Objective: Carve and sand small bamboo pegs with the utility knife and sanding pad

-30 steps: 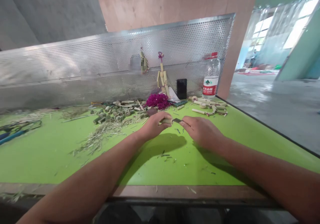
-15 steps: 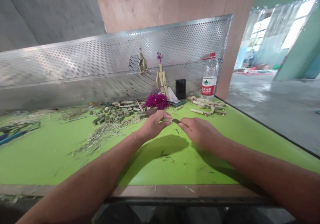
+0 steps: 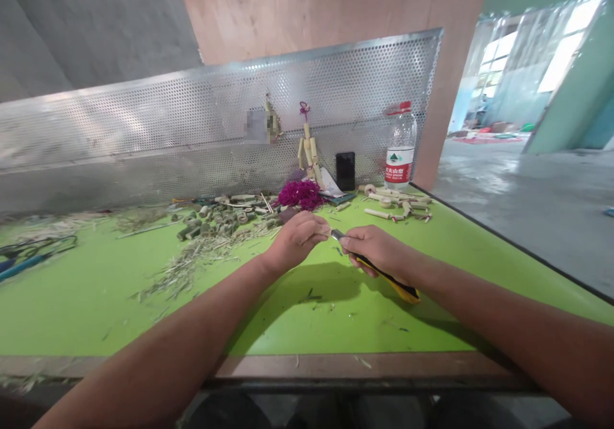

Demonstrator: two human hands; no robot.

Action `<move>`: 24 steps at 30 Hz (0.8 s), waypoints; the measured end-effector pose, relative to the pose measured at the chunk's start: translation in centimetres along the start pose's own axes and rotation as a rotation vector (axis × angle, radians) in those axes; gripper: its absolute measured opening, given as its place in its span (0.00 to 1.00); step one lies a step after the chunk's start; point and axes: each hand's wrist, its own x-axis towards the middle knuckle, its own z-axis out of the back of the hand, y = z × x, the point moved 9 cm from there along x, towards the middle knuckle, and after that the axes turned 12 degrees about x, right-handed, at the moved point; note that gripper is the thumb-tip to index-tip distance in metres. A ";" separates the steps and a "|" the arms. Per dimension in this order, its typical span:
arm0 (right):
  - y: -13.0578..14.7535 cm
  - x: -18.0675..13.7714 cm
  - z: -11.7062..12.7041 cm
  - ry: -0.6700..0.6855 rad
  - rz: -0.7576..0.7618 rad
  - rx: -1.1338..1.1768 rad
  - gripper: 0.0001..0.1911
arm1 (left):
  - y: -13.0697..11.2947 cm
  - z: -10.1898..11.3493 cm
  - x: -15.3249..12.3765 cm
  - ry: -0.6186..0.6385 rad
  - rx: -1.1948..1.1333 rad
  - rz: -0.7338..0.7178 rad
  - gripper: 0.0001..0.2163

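Head view: the left hand (image 3: 297,237) is curled closed, thumb and fingertips pinching a small pale piece (image 3: 327,230) (mostly hidden by the fingers, probably bamboo); it seems to be held out at the tips so that one end stays bare to the blade. The right hand (image 3: 378,253) is wrapped shut round a utility knife (image 3: 394,283), yellow handle trailing back under the wrist, blade tip at the piece. Both hands hover just above the green table (image 3: 96,301), forearms converging from the near edge, wrists low, likely for steadiness. Shavings (image 3: 192,263) lie left of the hands; cut bamboo sections (image 3: 220,215) and a magenta tuft (image 3: 301,194) sit beyond; a water bottle (image 3: 400,144) and a phone (image 3: 345,170) stand against the perforated screen (image 3: 144,135).
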 end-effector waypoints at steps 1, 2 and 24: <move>0.1 0.0 0.0 -0.003 0.005 -0.008 0.14 | -0.3 0.1 0.1 -0.007 0.001 -0.025 0.03; 0.0 -0.1 0.0 -0.003 0.000 0.000 0.14 | -0.4 0.2 0.1 -0.013 0.000 -0.040 0.03; 4.1 -1.5 0.9 -0.219 0.299 -0.880 0.17 | 4.4 -3.6 -3.2 0.308 -0.535 0.664 0.11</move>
